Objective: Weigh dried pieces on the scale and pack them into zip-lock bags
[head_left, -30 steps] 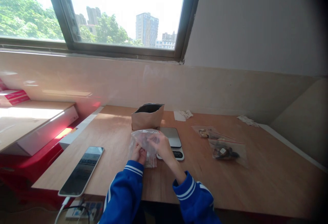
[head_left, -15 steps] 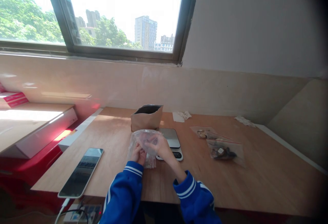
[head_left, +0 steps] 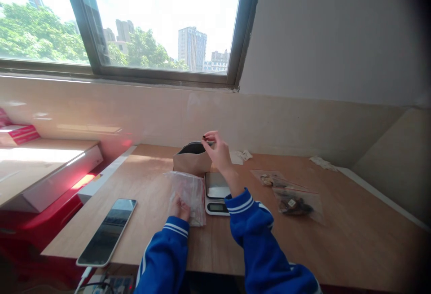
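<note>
My left hand (head_left: 180, 208) is closed on a clear plastic zip bag (head_left: 192, 190), its fingers seen partly through the film. Raised beside the open mouth of a brown kraft paper bag (head_left: 190, 164), my right hand (head_left: 218, 152) pinches a small dark piece (head_left: 204, 138) between thumb and fingertips; its kind is too small to make out. The paper bag stands upright with a dark inside. A small kitchen scale (head_left: 215, 186) with a metal plate and a grey display lies below my right hand, partly covered by the forearm.
To the right lie clear zip bags, one with dark contents (head_left: 298, 204) and one with pale pieces (head_left: 267, 178). A phone (head_left: 107, 231) on a white cable rests at the left. White crumpled paper (head_left: 242, 155) is near the wall, under the window.
My right hand has come out of the plastic bag and moved up to the paper bag's mouth with a small dark piece. My left hand stays on the plastic bag, which now hangs flatter.
</note>
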Action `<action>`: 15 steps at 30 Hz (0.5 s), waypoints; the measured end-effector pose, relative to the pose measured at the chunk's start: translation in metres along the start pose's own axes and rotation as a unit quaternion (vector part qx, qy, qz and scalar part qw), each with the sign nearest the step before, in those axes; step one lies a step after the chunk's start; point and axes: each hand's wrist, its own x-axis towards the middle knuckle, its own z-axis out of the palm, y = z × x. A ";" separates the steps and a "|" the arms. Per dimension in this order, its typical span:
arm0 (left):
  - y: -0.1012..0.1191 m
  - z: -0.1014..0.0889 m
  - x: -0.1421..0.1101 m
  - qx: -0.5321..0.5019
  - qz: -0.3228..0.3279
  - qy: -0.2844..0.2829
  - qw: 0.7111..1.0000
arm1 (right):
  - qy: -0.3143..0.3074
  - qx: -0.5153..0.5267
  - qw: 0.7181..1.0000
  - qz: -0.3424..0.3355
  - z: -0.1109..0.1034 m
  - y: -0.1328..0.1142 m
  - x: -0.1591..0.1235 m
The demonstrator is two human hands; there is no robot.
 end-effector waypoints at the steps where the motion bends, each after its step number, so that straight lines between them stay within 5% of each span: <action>1: 0.000 0.000 0.000 0.002 0.001 -0.002 1.000 | -0.017 -0.035 0.999 -0.011 0.002 0.002 0.002; 7: -0.002 -0.004 0.002 0.018 -0.002 -0.017 1.000 | 0.035 -0.074 0.997 -0.002 0.001 0.001 -0.058; 12: -0.005 -0.002 0.000 0.083 0.029 -0.052 0.995 | -0.095 0.012 0.993 0.074 -0.005 -0.014 -0.123; 15: -0.003 0.000 -0.007 0.128 0.048 -0.077 0.988 | -0.096 0.038 0.986 0.132 -0.012 -0.008 -0.137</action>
